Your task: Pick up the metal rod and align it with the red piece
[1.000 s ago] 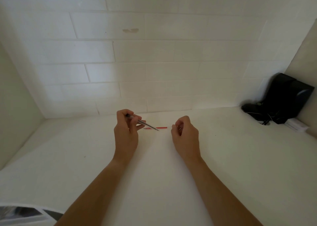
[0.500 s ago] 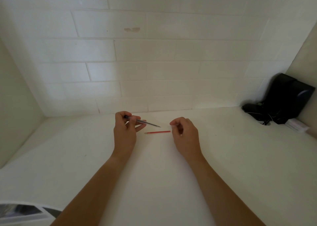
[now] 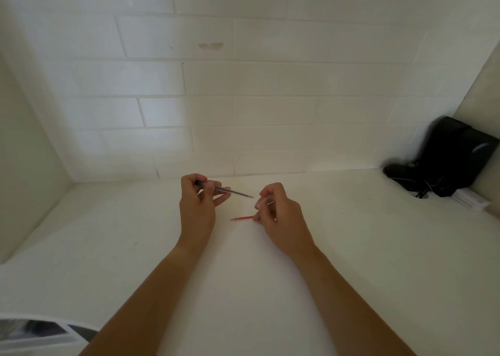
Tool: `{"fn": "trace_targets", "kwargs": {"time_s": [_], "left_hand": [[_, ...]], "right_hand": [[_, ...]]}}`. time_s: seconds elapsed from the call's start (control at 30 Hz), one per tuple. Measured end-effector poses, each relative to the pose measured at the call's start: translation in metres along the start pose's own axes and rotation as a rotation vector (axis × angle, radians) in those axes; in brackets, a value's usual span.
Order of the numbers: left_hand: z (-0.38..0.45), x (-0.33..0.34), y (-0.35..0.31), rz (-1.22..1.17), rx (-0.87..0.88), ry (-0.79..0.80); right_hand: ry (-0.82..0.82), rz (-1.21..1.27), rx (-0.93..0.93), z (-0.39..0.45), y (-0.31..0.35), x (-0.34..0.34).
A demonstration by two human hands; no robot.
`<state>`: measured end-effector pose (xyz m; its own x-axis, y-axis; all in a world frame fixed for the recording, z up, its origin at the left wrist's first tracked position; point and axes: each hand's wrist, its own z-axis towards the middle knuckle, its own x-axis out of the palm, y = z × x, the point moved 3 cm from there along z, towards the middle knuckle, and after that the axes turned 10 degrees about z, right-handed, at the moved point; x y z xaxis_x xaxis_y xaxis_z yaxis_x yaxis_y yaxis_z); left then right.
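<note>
Your left hand (image 3: pixel 197 209) pinches the pen barrel (image 3: pixel 224 190) between thumb and curled fingers, held above the surface (image 3: pixel 243 288), tip end pointing right toward your other hand. The barrel looks dark and slim; whether it's hollow I can't tell from here.

The red refill (image 3: pixel 241 218) lies low, at or just above the surface, pointing left, between your two hands and below the barrel's tip. Your right hand (image 3: pixel 281 215) has its fingers curled around the refill's right end. It reads as a pinch grip, but the fingertips are partly hidden, so the exact contact isn't clear. There may be a small clear part in those fingers too; too blurred to call.

Progress, as a judgement: the pen is apart, barrel in one hand and refill in the other. The two pieces aren't lined up and don't touch; the barrel's tip sits above and just beside the right hand's knuckles. What's left is bringing refill and barrel into line and joining them, plus any tip or cap piece, none of which shows clearly.

Further out: white tiled wall (image 3: pixel 243 98) behind, a black device (image 3: pixel 449 158) with cables in the right corner, well apart from your hands. A paper edge (image 3: pixel 35 334) shows at bottom left.
</note>
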<state>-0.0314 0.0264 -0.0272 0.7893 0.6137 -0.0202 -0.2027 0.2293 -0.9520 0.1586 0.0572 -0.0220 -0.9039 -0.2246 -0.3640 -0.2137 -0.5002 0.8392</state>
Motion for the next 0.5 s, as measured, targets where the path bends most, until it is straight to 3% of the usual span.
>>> {"fn": "trace_targets", "kwargs": {"time_s": [0.33, 0.5], "left_hand": [[-0.0032, -0.0007, -0.0064, -0.027, 0.053, 0.025], [-0.0042, 0.0000, -0.0094, -0.034, 0.070, 0.032]], "right_hand": [[-0.127, -0.174, -0.074, 0.0060, -0.0073, -0.0017], [-0.230, -0.104, -0.014, 0.0057, -0.0063, -0.0045]]}}
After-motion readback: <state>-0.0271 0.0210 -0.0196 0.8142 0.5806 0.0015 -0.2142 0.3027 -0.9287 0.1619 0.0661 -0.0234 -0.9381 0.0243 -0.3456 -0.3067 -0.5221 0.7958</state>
